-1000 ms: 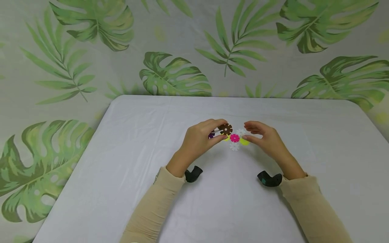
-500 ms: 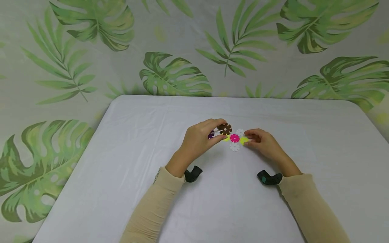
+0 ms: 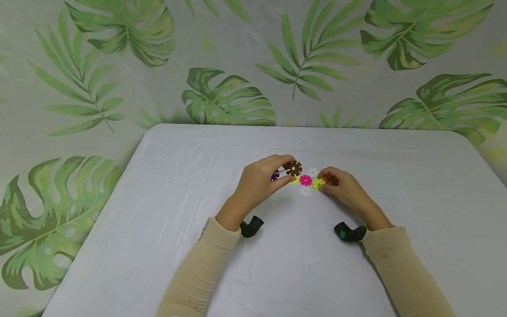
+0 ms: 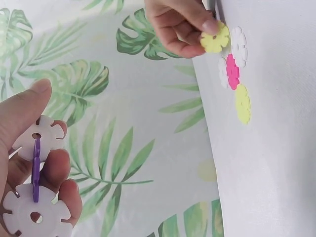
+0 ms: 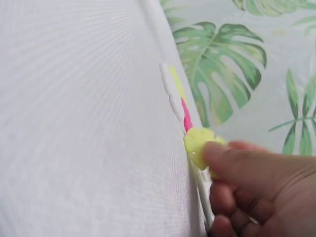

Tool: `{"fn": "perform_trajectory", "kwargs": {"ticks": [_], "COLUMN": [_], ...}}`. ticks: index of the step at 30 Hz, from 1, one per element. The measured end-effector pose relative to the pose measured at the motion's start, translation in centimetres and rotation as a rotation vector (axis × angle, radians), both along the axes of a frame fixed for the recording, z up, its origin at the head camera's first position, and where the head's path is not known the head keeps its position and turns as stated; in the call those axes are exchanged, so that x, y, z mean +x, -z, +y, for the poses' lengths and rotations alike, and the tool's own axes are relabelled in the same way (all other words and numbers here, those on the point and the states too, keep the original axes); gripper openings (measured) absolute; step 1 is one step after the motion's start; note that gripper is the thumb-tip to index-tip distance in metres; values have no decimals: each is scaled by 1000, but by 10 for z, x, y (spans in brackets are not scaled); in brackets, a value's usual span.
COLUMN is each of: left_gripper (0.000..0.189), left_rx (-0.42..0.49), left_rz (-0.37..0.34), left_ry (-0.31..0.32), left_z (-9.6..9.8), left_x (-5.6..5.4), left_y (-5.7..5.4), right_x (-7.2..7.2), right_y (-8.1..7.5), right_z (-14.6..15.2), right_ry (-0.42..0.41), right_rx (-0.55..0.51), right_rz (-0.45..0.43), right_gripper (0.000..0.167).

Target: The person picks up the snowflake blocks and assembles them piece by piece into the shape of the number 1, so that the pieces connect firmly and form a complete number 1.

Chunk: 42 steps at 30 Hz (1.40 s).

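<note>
My left hand [image 3: 288,171] holds a small cluster of snowflake discs above the table: a brown disc [image 3: 293,168] and a purple disc [image 3: 275,176]. In the left wrist view the purple disc [image 4: 36,168] joins two white discs [image 4: 35,218] between my fingers. A flat group lies on the cloth: a pink disc [image 3: 306,180] in the middle, white discs [image 3: 305,191] around it, and a yellow disc [image 4: 242,103] on its left side. My right hand [image 3: 322,183] pinches the yellow disc [image 3: 317,184] at the group's right end [image 5: 197,140].
The white-clothed table [image 3: 198,198] stands against a leaf-print backdrop [image 3: 222,66] that also hangs along its left side. Black wrist camera mounts [image 3: 251,226] sit under both wrists. Both sleeves reach in from the near edge.
My right hand has come down from hovering with open fingers and now pinches the yellow disc at the group's right end. The left hand and its cluster have stayed put.
</note>
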<state>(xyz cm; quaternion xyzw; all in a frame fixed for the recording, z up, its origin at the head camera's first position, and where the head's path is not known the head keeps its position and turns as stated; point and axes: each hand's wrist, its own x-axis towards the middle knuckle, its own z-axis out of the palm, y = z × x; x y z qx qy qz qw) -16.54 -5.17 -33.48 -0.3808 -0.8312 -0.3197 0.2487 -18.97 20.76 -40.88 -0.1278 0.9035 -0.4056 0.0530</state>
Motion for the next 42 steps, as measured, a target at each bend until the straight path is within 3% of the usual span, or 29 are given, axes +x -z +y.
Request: {"fn": "perform_trajectory", "kwargs": {"ticks": [10, 18, 27, 35, 42], "left_gripper": [35, 35, 35, 34, 34], "left_rx": [9, 1, -4, -8, -16], "left_rz": [-7, -7, -17, -27, -44], "left_ry": [15, 7, 7, 5, 6], "left_z": [0, 0, 0, -1, -1], "left_x": [0, 0, 0, -1, 0], "left_y": [0, 0, 0, 0, -1], "right_x": [4, 10, 13, 19, 21], "right_y": [-20, -44, -63, -76, -75], "right_z": [1, -4, -17, -31, -36], "right_ry": [45, -31, -74, -171, -227], "right_rx": [-240, -508, -583, -701, -646], "right_rz": [-37, 19, 111, 152, 219], "right_gripper": [25, 18, 11, 12, 12]}}
